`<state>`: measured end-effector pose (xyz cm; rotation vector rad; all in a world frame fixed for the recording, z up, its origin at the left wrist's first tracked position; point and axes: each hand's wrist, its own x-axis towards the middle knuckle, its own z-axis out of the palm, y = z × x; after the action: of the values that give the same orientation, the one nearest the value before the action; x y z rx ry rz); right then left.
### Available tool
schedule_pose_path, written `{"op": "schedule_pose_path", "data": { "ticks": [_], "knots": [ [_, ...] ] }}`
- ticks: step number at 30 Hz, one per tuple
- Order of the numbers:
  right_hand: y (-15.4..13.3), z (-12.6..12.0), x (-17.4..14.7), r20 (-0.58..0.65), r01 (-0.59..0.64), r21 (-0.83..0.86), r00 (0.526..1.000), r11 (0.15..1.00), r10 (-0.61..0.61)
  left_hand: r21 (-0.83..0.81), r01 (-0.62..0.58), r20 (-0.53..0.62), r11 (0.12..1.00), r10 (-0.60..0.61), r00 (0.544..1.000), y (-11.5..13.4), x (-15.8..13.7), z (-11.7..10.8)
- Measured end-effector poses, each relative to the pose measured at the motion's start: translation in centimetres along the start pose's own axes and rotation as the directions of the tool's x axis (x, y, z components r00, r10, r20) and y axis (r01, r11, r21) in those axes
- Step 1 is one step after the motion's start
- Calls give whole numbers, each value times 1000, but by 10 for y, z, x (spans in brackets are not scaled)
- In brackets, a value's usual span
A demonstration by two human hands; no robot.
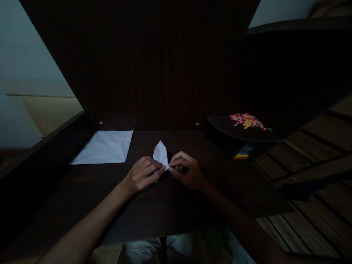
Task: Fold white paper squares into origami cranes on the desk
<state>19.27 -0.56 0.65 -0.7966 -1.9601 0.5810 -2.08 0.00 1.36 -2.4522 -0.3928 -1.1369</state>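
A small piece of folded white paper [160, 151] lies on the dark wooden desk, its pointed end facing away from me. My left hand [144, 172] rests over its lower left part, fingers bent and pressing the paper down against the desk. At the lower right corner, my right hand [187, 169] pinches the paper's edge between thumb and forefinger. The fingertips of both hands nearly meet there. Part of the near end of the paper is hidden beneath my left fingers.
Creased white sheets [106, 147] lie at the back left of the desk [154, 216]. On a raised curved shelf [220, 126] at the right sits a heap of small colourful pieces [247, 121]. Below it is a rainbow-coloured item [242, 156]. A tall dark panel [154, 66] closes off the back.
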Motion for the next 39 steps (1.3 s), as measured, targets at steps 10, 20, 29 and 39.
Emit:
{"op": "schedule_pose_path", "data": {
  "ticks": [10,20,29,39],
  "knots": [
    [5,2,0,1,-22,-6,1000,1000,22,-19,-17,43,1000,18,999,-4,-4,3],
    [4,1,1,26,-74,25,997,997,74,-31,-21,40,999,23,999,-3,-2,3],
    [8,-4,6,182,-177,172,972,969,146,-40,-48,40,998,49,998,-1,2,3],
    [15,13,0,128,-417,484,904,770,409,-20,-75,60,997,76,995,0,1,6]
  ]
}}
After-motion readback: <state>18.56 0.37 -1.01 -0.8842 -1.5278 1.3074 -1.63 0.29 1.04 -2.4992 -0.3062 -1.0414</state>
